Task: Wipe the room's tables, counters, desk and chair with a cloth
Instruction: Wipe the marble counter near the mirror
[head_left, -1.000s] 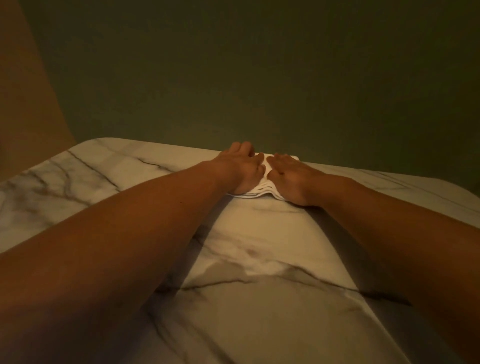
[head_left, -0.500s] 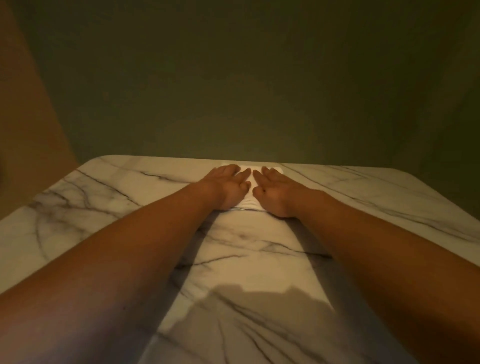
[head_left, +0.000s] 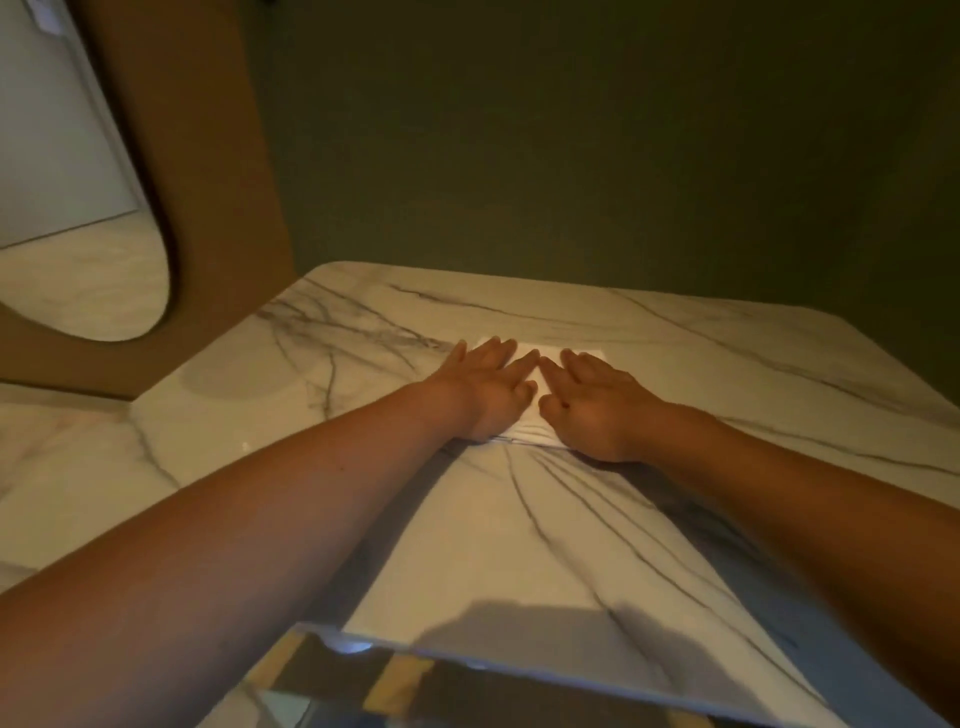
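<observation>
The left hand (head_left: 488, 387) and right hand (head_left: 592, 402) lie flat side by side, fingers straight and spread, palms pressing down on a folded white cloth (head_left: 535, 434). The cloth sits under both hands; its far edge shows beyond the fingertips and its near edge between the wrists. It rests toward the far side of the white marble-patterned counter (head_left: 519, 545) with dark veins. Behind stands a dark green wall (head_left: 571, 156); at left, an oval mirror (head_left: 78, 234) in a brown panel (head_left: 208, 182).
</observation>
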